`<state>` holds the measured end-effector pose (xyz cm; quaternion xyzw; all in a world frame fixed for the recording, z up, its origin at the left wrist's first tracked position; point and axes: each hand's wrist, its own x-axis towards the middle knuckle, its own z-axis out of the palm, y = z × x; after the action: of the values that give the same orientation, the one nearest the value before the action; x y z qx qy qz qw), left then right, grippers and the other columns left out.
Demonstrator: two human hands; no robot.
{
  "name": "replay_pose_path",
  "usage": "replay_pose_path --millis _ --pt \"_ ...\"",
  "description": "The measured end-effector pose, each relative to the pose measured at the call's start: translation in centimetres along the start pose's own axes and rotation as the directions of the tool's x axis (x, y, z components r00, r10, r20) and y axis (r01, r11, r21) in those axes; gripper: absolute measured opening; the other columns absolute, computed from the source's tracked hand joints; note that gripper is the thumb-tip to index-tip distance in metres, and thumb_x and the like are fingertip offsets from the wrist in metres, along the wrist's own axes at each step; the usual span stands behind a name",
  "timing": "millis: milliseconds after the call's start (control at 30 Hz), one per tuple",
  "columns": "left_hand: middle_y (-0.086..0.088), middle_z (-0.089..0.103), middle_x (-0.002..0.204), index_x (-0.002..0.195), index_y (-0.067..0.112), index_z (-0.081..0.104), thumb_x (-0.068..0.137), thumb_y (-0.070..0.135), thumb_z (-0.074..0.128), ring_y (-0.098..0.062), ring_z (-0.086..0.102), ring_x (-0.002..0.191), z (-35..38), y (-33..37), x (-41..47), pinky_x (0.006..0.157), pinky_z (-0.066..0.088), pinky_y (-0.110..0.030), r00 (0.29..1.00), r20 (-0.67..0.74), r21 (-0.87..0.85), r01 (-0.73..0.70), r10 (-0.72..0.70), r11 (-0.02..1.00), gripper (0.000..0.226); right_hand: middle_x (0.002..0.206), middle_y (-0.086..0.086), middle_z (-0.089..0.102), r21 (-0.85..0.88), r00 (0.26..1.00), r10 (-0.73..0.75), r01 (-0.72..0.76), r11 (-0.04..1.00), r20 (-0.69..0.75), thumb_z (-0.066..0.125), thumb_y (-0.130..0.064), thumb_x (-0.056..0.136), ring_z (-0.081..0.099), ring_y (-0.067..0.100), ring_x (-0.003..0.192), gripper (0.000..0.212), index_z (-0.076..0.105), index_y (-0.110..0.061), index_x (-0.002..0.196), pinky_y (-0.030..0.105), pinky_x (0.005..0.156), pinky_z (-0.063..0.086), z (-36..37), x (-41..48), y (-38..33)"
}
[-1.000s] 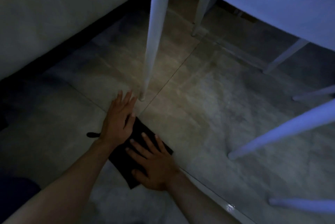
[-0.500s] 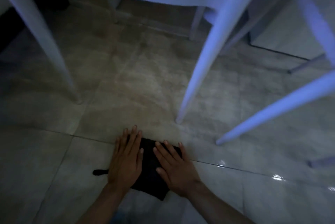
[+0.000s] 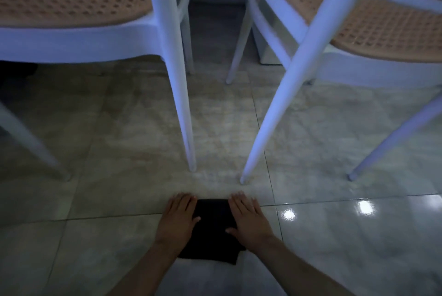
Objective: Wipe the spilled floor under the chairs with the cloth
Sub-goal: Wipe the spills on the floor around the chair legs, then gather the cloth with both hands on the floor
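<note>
Cloth (image 3: pixel 213 228), dark and folded, is pinned flat on the floor (image 3: pixel 119 140) at 6 o'clock under 2 palms. Left hand (image 3: pixel 178 218) and right hand (image 3: pixel 248 220) are spread wide, gripping nothing. Wiping is under way; next, a push toward 12 o'clock between 2 chair legs (image 3: pixel 181 104) is called for.

open floor (image 3: pixel 217 128) between two chair legs (image 3: pixel 183 113)

Your left hand (image 3: pixel 178 218) and right hand (image 3: pixel 247 220) are bare, with no glove, ring or watch that shows in this dim light. Both forearms are uncovered down to the frame's lower edge; no sleeve reaches into view.
</note>
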<state>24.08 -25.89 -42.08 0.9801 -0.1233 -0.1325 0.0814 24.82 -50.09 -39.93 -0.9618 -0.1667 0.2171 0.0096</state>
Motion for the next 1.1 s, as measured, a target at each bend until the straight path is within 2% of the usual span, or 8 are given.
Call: replay_pose_path --millis 67,133,300,500,567,767,900,1100 --pt "-0.006 0.072 0.097 0.111 0.015 0.068 0.079 0.042 0.056 -0.030 0.073 0.083 -1.3 0.0 -0.3 0.079 0.061 -0.036 0.998 0.064 -0.068 0.008 -0.004 0.998 0.043 0.103 0.006 0.075 0.061 0.995 0.074 -0.078 0.995 0.063 0.092 -0.050 0.047 0.074 0.030 0.101 0.073 0.075 -0.013 0.107 0.041 0.094 0.057 -1.3 0.4 -1.2" --pt "-0.001 0.064 0.087 0.103 0.024 0.058 0.074 0.038 0.064 -0.024 0.069 0.072 -2.7 0.2 -0.7 0.062 0.059 -0.028 0.995 0.103 -0.110 0.010 0.001 0.994 0.034 0.103 0.009 0.067 0.066 0.996 0.093 -0.093 0.993 0.014 0.084 -0.025 0.071 0.069 0.033 0.098 0.040 0.071 -0.011 0.106 0.040 0.087 0.056 -3.3 0.3 -2.0" --pt "-0.007 0.054 0.122 0.125 0.016 0.066 0.095 0.033 0.065 -0.025 0.055 0.118 -8.6 -1.0 -2.2 0.096 0.041 -0.028 0.973 0.217 -0.161 0.119 -0.082 0.980 0.034 0.127 0.014 0.057 0.082 0.994 0.086 -0.091 0.992 0.065 0.053 -0.012 0.099 0.055 0.035 0.122 0.029 0.068 -0.009 0.124 0.043 0.101 0.047 -8.0 0.1 -2.9" --pt "0.009 0.051 0.094 0.104 0.013 0.077 0.076 0.045 0.062 -0.011 0.061 0.097 -17.1 -3.3 -8.0 0.084 0.044 -0.026 0.973 0.114 -0.392 0.231 -0.202 0.890 0.045 0.117 0.009 0.066 0.231 1.000 0.018 -0.018 0.973 -0.001 0.075 -0.026 0.085 0.065 0.029 0.113 0.028 0.075 -0.014 0.110 0.036 0.087 0.054 -18.1 -0.4 -7.2" --pt "0.022 0.060 0.072 0.086 0.025 0.076 0.079 0.040 0.071 0.005 0.062 0.077 -20.8 -4.2 -11.0 0.071 0.044 -0.023 0.955 0.021 -0.484 0.269 -0.296 0.833 0.017 0.113 0.007 0.065 0.282 0.995 -0.014 0.041 0.959 -0.096 0.079 -0.031 0.083 0.068 0.029 0.108 0.032 0.072 -0.013 0.108 0.035 0.082 0.054 -21.8 -1.2 -9.6" --pt "-0.002 0.072 0.069 0.082 0.018 0.071 0.091 0.032 0.076 -0.010 0.064 0.061 -32.4 -8.4 -22.3 0.057 0.048 -0.026 0.751 -0.192 -0.743 0.309 -0.632 0.594 0.018 0.096 -0.001 0.057 0.367 0.919 -0.314 0.385 0.847 -0.239 0.084 -0.035 0.078 0.062 0.022 0.090 0.024 0.064 -0.025 0.072 0.037 0.078 0.051 -34.4 -5.2 -20.1" --pt "0.001 0.076 0.088 0.094 0.023 0.073 0.097 0.035 0.066 -0.002 0.069 0.071 -37.0 -10.1 -32.1 0.066 0.056 -0.022 0.593 -0.336 -0.836 0.170 -0.732 0.521 0.015 0.093 0.009 0.074 0.552 0.862 -0.436 0.502 0.666 -0.258 0.080 -0.036 0.085 0.070 0.020 0.088 0.025 0.072 -0.014 0.093 0.036 0.075 0.051 -39.0 -9.3 -28.0" --pt "0.002 0.078 0.098 0.103 0.024 0.075 0.099 0.043 0.061 -0.018 0.074 0.090 -37.8 -9.2 -43.3 0.070 0.058 -0.026 0.451 -0.199 -0.949 0.133 -0.870 0.286 0.024 0.080 0.000 0.072 0.761 0.814 -0.573 0.433 0.483 -0.100 0.084 -0.026 0.084 0.068 0.012 0.073 0.019 0.072 -0.013 0.093 0.029 0.067 0.055 -39.0 -13.9 -36.3"
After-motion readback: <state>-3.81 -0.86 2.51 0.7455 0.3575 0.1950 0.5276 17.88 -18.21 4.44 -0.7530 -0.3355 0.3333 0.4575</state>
